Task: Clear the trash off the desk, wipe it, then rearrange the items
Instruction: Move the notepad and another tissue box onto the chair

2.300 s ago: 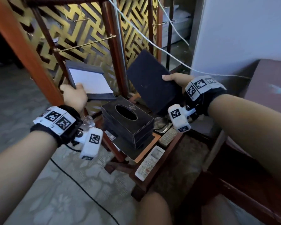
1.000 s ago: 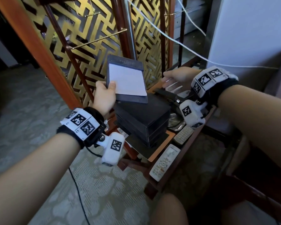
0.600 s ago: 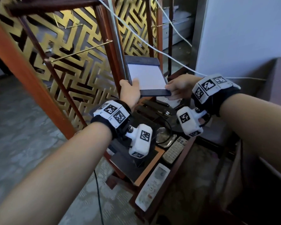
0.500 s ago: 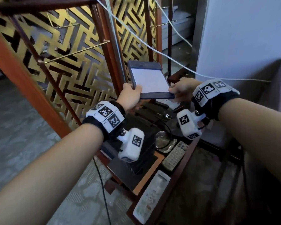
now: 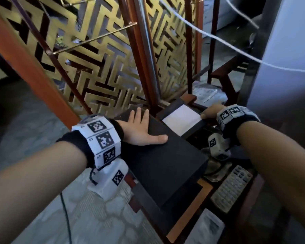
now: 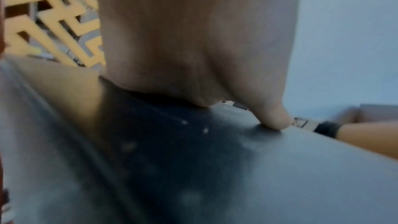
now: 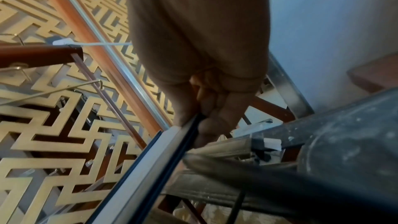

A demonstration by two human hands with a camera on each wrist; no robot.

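A dark notepad holder (image 5: 181, 118) with a white sheet lies low at the back of the small wooden table (image 5: 188, 208). My right hand (image 5: 210, 113) pinches its right edge. The right wrist view shows the thumb and curled fingers of my right hand (image 7: 206, 117) clamped on the rim of the notepad holder (image 7: 150, 159). My left hand (image 5: 143, 127) lies flat, fingers spread, on a black folder (image 5: 165, 159) that covers the tissue box. In the left wrist view the palm of my left hand (image 6: 193, 40) presses on the black folder (image 6: 258, 176).
A grey remote (image 5: 231, 187) and a white remote (image 5: 206, 226) lie at the table's right front. A glass ashtray (image 5: 213, 169) sits behind them. A gold lattice screen (image 5: 95, 67) and wooden posts stand close behind. A white cable (image 5: 218, 39) crosses overhead.
My left hand let go of the notepad holder and dropped flat onto the black folder. My right hand took the holder's edge and brought it down to the back of the table.
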